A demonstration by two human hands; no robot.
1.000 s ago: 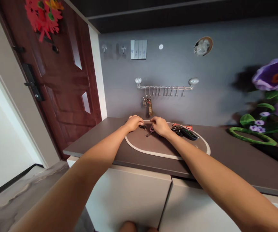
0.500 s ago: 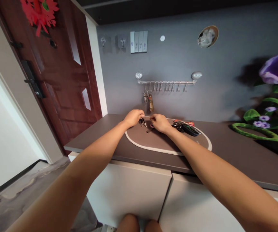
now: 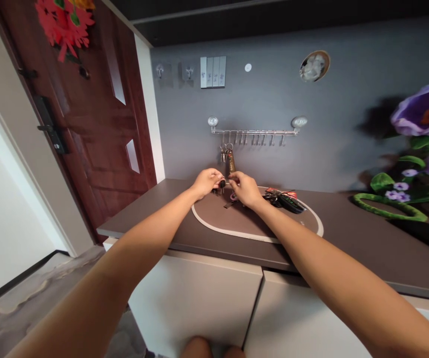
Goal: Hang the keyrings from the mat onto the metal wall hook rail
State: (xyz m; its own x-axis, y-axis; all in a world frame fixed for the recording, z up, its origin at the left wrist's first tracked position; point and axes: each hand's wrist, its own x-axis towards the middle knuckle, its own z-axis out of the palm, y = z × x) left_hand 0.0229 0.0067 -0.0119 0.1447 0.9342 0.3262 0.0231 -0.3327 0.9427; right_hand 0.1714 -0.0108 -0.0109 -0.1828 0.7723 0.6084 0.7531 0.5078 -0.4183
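My left hand [image 3: 207, 183] pinches a small bunch of keys [image 3: 221, 185] just above the oval mat [image 3: 236, 229]; a dark key head shows at its fingertips. Close beside it on the right is my right hand [image 3: 247, 189], its thumb and fingers curled together; whatever lies between them is too small to make out. Under the right hand a pinkish round keychain piece with a short strap [image 3: 232, 199] rests on the mat, partly hidden. Right of that hand lies another pile of keys with a black fob [image 3: 291, 203] and a red piece.
A clear hook rail [image 3: 255, 132] is fixed to the grey wall, with keys and a brown tag [image 3: 231, 161] on its left hooks. Purple artificial flowers [image 3: 423, 112] stand on the right of the countertop [image 3: 348, 248]. A dark red door [image 3: 102, 149] is at left.
The keys in my left hand have turned, and the dark key head now shows at the fingertips. My right hand stays close by, its fingertips slightly further left. The view has tilted slightly upward.
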